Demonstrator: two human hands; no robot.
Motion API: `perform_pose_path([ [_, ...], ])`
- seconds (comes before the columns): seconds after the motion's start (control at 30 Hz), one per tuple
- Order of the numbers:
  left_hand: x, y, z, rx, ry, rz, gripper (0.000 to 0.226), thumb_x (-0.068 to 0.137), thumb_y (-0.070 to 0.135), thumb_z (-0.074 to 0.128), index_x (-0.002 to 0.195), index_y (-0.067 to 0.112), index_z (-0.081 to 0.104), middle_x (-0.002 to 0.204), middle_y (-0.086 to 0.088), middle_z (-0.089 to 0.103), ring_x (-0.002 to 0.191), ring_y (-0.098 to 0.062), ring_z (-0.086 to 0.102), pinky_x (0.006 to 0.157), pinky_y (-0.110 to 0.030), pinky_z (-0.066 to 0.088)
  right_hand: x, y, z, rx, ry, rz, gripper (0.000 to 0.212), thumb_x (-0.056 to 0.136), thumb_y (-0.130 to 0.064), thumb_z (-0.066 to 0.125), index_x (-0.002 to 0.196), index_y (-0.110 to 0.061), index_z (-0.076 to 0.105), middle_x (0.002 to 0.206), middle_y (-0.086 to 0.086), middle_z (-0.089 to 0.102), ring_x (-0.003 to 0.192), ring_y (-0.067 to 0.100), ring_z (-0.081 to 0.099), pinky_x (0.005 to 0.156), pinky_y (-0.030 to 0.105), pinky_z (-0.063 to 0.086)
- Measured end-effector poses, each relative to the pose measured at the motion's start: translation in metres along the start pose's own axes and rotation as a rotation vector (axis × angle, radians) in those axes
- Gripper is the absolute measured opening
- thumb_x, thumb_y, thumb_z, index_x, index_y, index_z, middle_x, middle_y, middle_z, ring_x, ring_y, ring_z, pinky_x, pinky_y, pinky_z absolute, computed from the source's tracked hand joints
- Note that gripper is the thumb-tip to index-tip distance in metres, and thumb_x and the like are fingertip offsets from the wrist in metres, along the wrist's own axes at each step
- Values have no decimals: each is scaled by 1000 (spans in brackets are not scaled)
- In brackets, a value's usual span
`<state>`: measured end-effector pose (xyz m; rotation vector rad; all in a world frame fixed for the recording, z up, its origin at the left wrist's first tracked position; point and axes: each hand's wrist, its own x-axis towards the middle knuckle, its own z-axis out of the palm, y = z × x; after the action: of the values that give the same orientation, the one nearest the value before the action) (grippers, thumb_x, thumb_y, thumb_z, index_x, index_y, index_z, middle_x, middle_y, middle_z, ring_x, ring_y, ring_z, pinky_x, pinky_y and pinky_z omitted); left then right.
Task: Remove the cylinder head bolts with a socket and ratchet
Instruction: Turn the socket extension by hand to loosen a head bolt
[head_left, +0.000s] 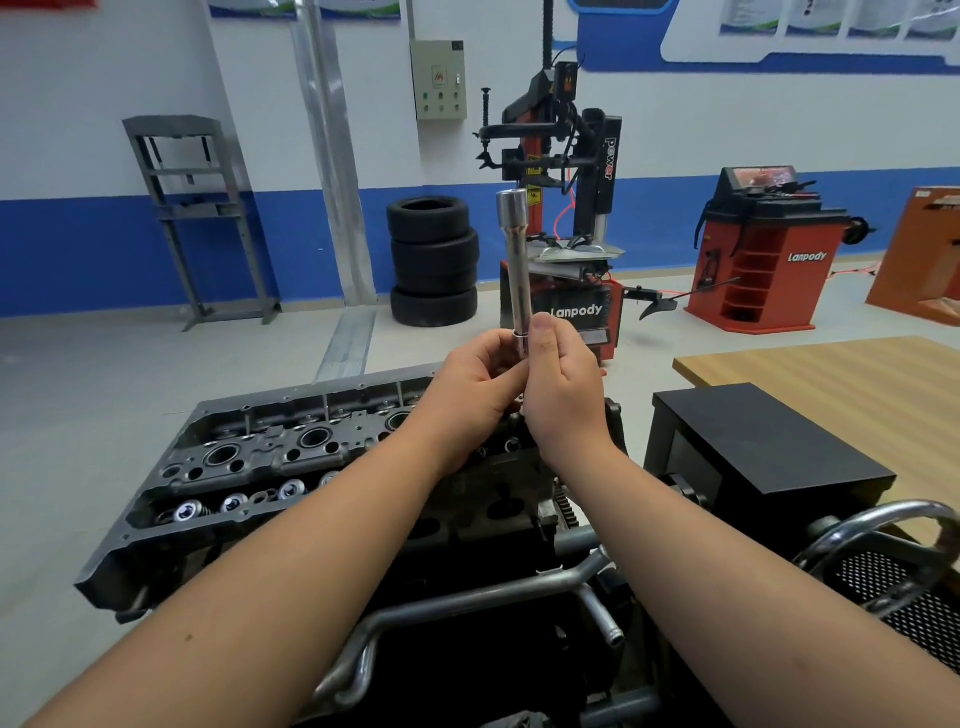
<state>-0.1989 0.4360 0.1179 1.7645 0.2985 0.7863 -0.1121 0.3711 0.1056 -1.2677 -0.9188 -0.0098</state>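
At the lower left of the frame sits the cylinder head (270, 467), its valve springs and bolt wells exposed. Above its right end, at frame centre, the left hand (475, 382) curls its fingers round the bottom of a long socket extension (517, 265), which stands upright. Just to the right, the right hand (563, 395) pinches the same lower end, thumb on top. Further right stands a wooden desk (841, 384).
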Motion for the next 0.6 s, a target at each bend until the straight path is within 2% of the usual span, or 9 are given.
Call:
perform_pose_path([
  [0.1,1,1,1,80,24,20,13,99,30,67,110,24,69,98,-1,75,94,-20,73,87,-48,61,1,1,0,32,55,42,33,100,-50,35,98,-29,61,85,-16,64,82,-8,59,72,10,43],
  [0.2,0,2,2,133,59,46,14,98,30,69,110,22,69,98,-3,75,86,-16,70,85,-51,60,1,-1,0,44,85,55,40,95,-61,30,94,-33,59,83,-18,64,83,-8,60,71,9,44],
  [0.3,2,8,4,116,86,78,11,98,27,70,107,20,70,96,-3,76,93,-24,73,86,-49,61,1,-1,-1,42,74,53,48,93,-67,26,91,-31,57,85,-10,65,83,-1,61,73,16,47],
  [0.33,4,11,4,103,103,93,10,98,27,70,105,20,70,95,-4,76,93,-26,73,85,-48,62,1,-2,-2,41,68,52,47,95,-65,26,92,-30,58,87,-9,64,83,-3,61,71,13,46],
  [0.47,16,30,-1,127,166,177,3,97,28,71,97,25,69,86,7,75,82,-10,73,73,-28,61,1,-2,-3,25,52,82,46,104,-54,27,100,-23,60,92,-10,64,83,-15,56,68,2,40],
  [0.53,19,36,-4,146,171,194,2,97,27,70,96,26,68,85,11,74,82,-6,73,69,-18,57,2,-2,-4,3,54,97,47,105,-54,26,99,-21,59,90,-8,64,82,-12,56,65,3,40],
  [0.6,18,38,-5,165,167,189,3,97,27,70,95,26,68,84,11,74,81,-6,73,69,-18,57,1,-2,-3,-11,56,104,45,105,-53,26,96,-24,59,89,-8,64,81,-9,58,66,8,42],
])
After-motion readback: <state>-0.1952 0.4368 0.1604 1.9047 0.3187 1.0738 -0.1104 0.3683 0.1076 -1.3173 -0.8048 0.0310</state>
